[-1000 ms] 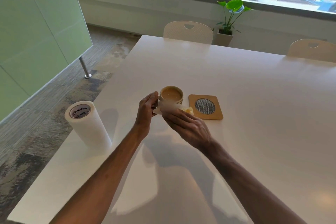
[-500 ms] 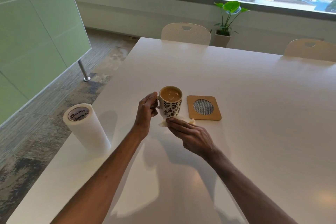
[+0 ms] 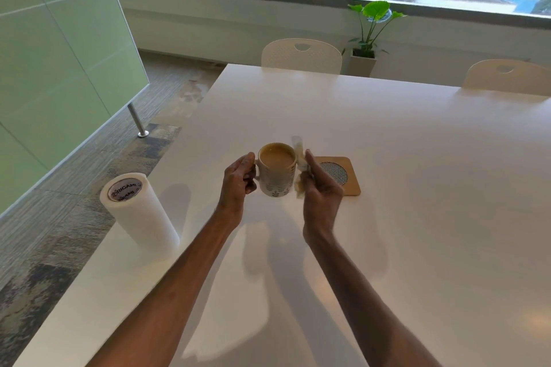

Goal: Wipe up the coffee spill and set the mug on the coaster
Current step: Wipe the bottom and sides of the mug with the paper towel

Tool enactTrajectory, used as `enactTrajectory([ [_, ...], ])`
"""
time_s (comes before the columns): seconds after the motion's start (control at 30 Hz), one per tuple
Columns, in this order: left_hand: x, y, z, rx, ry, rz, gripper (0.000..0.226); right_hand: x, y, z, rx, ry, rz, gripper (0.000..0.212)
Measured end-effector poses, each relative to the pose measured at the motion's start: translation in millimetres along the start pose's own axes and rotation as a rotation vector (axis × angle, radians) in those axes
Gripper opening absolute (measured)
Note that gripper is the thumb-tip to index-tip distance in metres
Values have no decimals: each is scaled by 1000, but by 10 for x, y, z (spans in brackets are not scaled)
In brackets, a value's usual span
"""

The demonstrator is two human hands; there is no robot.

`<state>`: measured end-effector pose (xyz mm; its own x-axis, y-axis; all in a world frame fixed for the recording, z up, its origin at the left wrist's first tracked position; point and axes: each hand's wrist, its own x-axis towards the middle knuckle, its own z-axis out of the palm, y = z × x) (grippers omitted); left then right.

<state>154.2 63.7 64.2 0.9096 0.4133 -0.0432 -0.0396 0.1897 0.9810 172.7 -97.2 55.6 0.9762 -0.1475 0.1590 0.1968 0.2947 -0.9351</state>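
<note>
Head view. The left hand (image 3: 238, 179) is gripping the mug (image 3: 275, 171) by its handle, fingers curled round it. The mug is staying upright and is holding milky coffee; whether its base is touching the table (image 3: 417, 188) cannot be told. The right hand (image 3: 320, 192) is pinching a crumpled, stained tissue (image 3: 300, 162) between thumb and fingers, and the tissue is lying against the mug's right wall, one strip sticking up past the rim. The coaster (image 3: 343, 174) — wooden, with a round mesh centre — is lying just right of the mug, partly hidden behind the right hand. A paper roll (image 3: 138, 208) is standing near the table's left edge, well apart from the mug.
</note>
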Motion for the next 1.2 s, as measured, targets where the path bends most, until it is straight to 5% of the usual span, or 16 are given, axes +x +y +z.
enactTrajectory([
  [0.53, 39, -67, -48, -70, -38, -9, 45, 255, 142, -358, -81, -125, 185, 46],
  [0.7, 14, -105, -11, -91, -63, -15, 47, 552, -50, -269, -105, -424, 146, 56],
  [0.87, 23, -113, -22, -97, -57, -4, 47, 650, -8, -278, -193, -546, 184, 58],
  [1.2, 93, -163, -60, -109, -40, 11, 44, 427, 200, -489, -384, -458, 275, 48],
])
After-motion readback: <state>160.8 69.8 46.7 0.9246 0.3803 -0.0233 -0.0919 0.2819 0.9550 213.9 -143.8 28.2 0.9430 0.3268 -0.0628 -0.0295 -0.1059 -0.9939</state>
